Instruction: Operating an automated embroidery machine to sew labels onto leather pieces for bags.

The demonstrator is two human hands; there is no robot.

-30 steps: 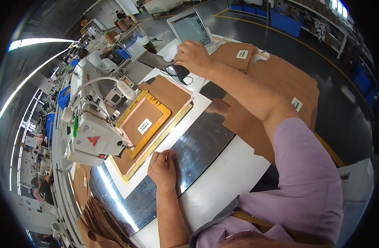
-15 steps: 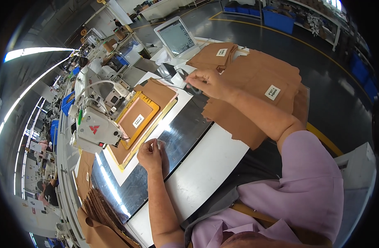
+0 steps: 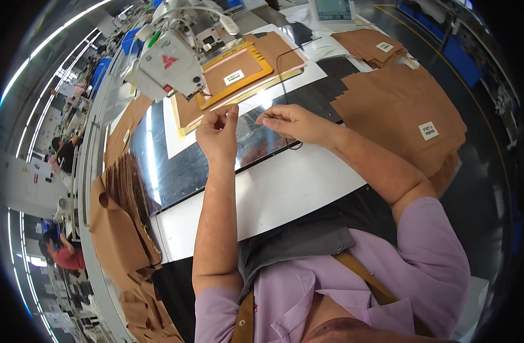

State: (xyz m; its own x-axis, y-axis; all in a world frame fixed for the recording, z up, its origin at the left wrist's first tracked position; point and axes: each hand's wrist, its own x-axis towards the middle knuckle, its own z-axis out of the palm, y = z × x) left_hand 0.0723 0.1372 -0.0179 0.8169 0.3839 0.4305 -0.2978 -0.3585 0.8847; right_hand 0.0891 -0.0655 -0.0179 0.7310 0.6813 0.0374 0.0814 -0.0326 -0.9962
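Observation:
My left hand is closed in a pinch above the dark shiny plate, just in front of an orange frame. What its fingertips hold, if anything, is too small to make out. To its right, my right hand has curled fingers turned toward the left hand; its grip is partly hidden. A dark cord passes behind the right hand and loops below it. Inside the orange frame lies a brown panel bearing a white label. Over the frame's left side stands a sewing machine head.
Brown cut pieces are stacked at the right, with a smaller pile behind. More brown pieces hang at the left edge. A screen stands at the back. The white table edge lies before me.
My right hand has come down from beside the screen to near my left hand, and the dark cord has come with it. The left hand stays pinched. The view has tilted downward.

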